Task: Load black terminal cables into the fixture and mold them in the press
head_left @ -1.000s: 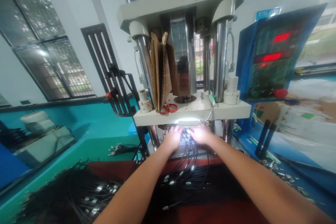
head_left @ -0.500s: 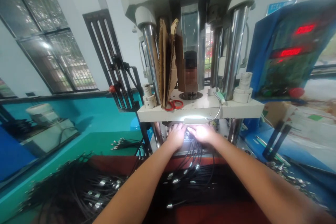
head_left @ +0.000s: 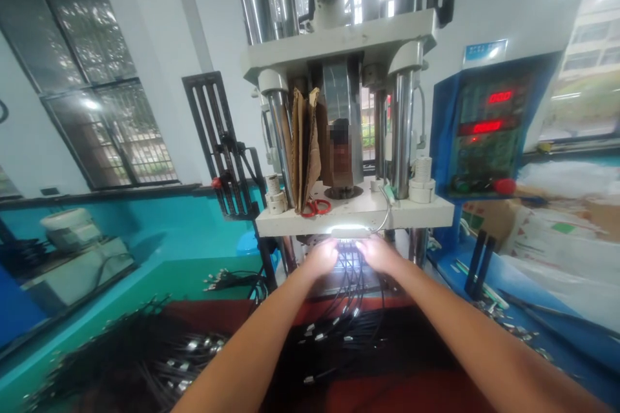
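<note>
My left hand [head_left: 321, 258] reaches in under the white lower plate of the press [head_left: 411, 211], with its fingers curled at the left side of a brightly lit work area. Opposite it, my right hand [head_left: 380, 254] is closed in the same way at the right side. What the fingers grip is hidden by glare and the plate. Between my hands, several thin black cables [head_left: 349, 276] run out of the lit area towards me. Their loose ends carry silvery metal fittings [head_left: 319, 337] over the dark bench surface. A lamp [head_left: 349, 232] shines right above my hands.
Red-handled scissors [head_left: 316, 208] and folded cardboard [head_left: 304, 155] stand on the press plate. At left lies a large heap of black cables [head_left: 140, 348]. To the right are a blue control box [head_left: 443, 135], two dark upright bars [head_left: 480, 264] and small metal parts [head_left: 520, 329].
My hands have moved apart to either side of the cable ends, uncovering more of the lit area. The head view has shifted, so more of the press top shows.
</note>
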`<state>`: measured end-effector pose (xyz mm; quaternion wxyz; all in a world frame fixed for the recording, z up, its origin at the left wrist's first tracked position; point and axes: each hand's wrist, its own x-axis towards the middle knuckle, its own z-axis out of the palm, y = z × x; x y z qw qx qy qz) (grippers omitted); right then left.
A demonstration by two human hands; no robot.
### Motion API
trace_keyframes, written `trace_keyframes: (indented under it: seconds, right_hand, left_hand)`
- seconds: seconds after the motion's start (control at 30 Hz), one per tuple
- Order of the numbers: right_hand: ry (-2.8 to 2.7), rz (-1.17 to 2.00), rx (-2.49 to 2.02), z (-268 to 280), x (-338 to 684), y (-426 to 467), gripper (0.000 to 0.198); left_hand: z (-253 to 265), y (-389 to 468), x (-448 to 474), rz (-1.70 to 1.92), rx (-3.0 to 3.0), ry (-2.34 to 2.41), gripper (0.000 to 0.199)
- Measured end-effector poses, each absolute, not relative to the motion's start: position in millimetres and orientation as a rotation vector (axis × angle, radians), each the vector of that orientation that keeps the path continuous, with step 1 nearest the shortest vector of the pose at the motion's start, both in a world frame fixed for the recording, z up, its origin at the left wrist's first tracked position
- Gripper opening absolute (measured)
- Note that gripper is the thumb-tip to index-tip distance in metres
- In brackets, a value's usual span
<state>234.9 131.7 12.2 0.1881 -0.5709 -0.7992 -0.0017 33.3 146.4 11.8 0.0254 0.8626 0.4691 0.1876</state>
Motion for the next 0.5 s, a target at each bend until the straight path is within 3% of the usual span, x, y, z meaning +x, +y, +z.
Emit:
trace_keyframes:
  seconds: [0.5]
  right_hand:
    - [-2.366, -0.022, -1.576, 1, 241, 132, 0.048]
  left_hand:
    - [2, 149, 61, 0.373, 2.687, 1.539, 0.042]
